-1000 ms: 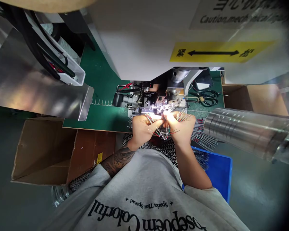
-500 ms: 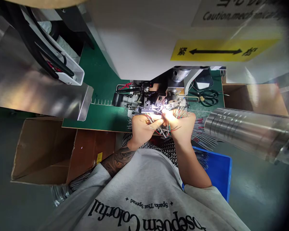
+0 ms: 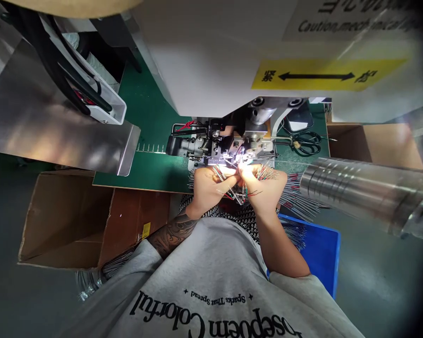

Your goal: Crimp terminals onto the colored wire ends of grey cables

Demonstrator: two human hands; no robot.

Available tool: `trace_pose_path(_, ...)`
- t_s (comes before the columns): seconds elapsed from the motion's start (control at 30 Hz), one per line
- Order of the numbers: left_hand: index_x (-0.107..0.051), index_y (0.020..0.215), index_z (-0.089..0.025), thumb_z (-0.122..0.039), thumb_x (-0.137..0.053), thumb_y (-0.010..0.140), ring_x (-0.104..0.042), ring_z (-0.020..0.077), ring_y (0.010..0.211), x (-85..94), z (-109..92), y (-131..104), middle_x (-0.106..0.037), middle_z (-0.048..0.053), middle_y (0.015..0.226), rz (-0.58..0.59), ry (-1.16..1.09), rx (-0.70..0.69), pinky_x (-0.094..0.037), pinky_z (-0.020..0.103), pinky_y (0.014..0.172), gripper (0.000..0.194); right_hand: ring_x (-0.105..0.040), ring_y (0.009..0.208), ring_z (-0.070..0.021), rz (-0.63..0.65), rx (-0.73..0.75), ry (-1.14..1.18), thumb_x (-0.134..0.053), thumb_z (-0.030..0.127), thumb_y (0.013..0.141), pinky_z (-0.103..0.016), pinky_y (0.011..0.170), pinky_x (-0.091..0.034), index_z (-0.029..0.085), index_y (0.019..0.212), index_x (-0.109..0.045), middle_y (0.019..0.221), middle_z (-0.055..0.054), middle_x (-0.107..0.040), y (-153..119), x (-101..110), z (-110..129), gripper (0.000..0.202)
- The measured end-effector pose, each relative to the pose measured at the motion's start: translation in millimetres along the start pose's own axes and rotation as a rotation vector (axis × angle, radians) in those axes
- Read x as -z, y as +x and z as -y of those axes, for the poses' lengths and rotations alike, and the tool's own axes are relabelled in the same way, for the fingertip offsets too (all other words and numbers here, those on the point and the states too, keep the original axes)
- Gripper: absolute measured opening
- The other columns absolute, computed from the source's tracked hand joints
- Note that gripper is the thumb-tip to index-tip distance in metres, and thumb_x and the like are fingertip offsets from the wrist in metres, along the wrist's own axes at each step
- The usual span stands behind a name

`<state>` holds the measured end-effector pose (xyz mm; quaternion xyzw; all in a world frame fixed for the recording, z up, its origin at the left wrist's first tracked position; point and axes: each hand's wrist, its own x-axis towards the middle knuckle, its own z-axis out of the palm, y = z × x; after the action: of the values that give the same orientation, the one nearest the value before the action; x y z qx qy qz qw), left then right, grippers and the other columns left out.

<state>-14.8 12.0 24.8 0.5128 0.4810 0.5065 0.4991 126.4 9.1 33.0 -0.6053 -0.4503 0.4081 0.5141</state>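
My left hand point(image 3: 208, 187) is closed on several thin cable wires, whose coloured and bare ends poke out between its fingers. Close beside it, my right hand point(image 3: 266, 190) is closed round a bundle of wires point(image 3: 267, 172) with red, green and white ends. The fingertips of both hands meet at the front of a crimping machine point(image 3: 232, 141), under a bright light. More loose wire ends point(image 3: 239, 193) hang between the two hands. What the fingertips pinch at the machine is too small and too brightly lit to make out.
A strip of terminals point(image 3: 151, 149) feeds in from the left over the green table point(image 3: 148, 171). A metal guard point(image 3: 74, 126) is at left, a shiny cylinder point(image 3: 356, 190) at right. Cardboard box point(image 3: 66, 225) and blue bin point(image 3: 324, 249) stand below. Grey cables point(image 3: 299, 199) lie beside my right wrist.
The machine's upper part shows more of its bolts now, as the view has shifted slightly. My hands stay at the machine's front, with the wires between them slightly rearranged.
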Motion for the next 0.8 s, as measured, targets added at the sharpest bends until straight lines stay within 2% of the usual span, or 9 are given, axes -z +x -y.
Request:
trace_pose_path(0.13, -0.082, 0.066, -0.017, -0.028, -0.096, 0.078, -0.069, 0.0151, 0.061, 4.3, 2, -2, -0.076, 0.001, 0.066, 0.030, 0.035, 0.054, -0.058, 0.025, 0.057, 0.022, -0.058, 0.052, -0.0187, -0.067, 0.033, 0.007, -0.088, 0.049, 0.089, -0.040, 0.060, -0.063, 0.026, 0.058, -0.070, 0.056, 0.001, -0.064, -13, -2, 1, 0.043)
trace_pose_path(0.23, -0.081, 0.065, -0.016, -0.029, -0.096, 0.079, -0.069, 0.0143, 0.060, 7.2, 2, -3, -0.077, 0.002, 0.066, 0.071, 0.026, 0.068, -0.057, 0.024, 0.057, 0.024, -0.056, 0.051, -0.0183, -0.078, 0.090, 0.054, -0.087, 0.047, 0.091, -0.038, 0.056, -0.059, 0.027, 0.057, -0.068, 0.054, 0.002, -0.062, -20, -3, 0, 0.044)
trace_pose_path(0.37, -0.085, 0.072, -0.016, -0.037, -0.100, 0.077, -0.076, 0.0185, 0.068, 8.7, 1, 0, -0.083, 0.006, 0.074, 0.121, 0.010, 0.082, -0.065, 0.028, 0.067, 0.027, -0.055, 0.050, -0.0176, -0.100, 0.125, 0.062, -0.087, 0.045, 0.091, -0.036, 0.052, -0.057, 0.026, 0.059, -0.069, 0.054, 0.002, -0.063, -23, -3, -1, 0.042)
trace_pose_path(0.47, -0.085, 0.073, -0.016, -0.042, -0.100, 0.076, -0.078, 0.0201, 0.071, 8.9, 1, 1, -0.084, 0.007, 0.077, 0.125, 0.010, 0.077, -0.067, 0.030, 0.070, 0.030, -0.057, 0.051, -0.0181, -0.090, 0.098, 0.022, -0.084, 0.045, 0.091, -0.038, 0.056, -0.061, 0.026, 0.060, -0.068, 0.054, 0.003, -0.062, -20, -2, -1, 0.040)
trace_pose_path(0.63, -0.080, 0.070, -0.017, -0.034, -0.096, 0.078, -0.070, 0.0155, 0.065, 10.9, 4, 1, -0.079, 0.004, 0.071, 0.125, 0.013, 0.019, -0.060, 0.026, 0.062, 0.026, -0.059, 0.051, -0.0181, -0.052, 0.040, 0.030, -0.083, 0.041, 0.087, -0.041, 0.062, -0.064, 0.026, 0.072, -0.077, 0.056, 0.003, -0.066, -15, 5, -3, 0.023)
trace_pose_path(0.8, -0.076, 0.069, -0.017, -0.032, -0.097, 0.078, -0.066, 0.0141, 0.063, 11.1, 7, 0, -0.075, 0.002, 0.069, 0.120, 0.015, -0.019, -0.056, 0.025, 0.059, 0.028, -0.060, 0.051, -0.0191, -0.040, -0.018, 0.037, -0.085, 0.048, 0.087, -0.042, 0.063, -0.063, 0.027, 0.068, -0.074, 0.055, 0.003, -0.065, -15, 6, -2, 0.030)
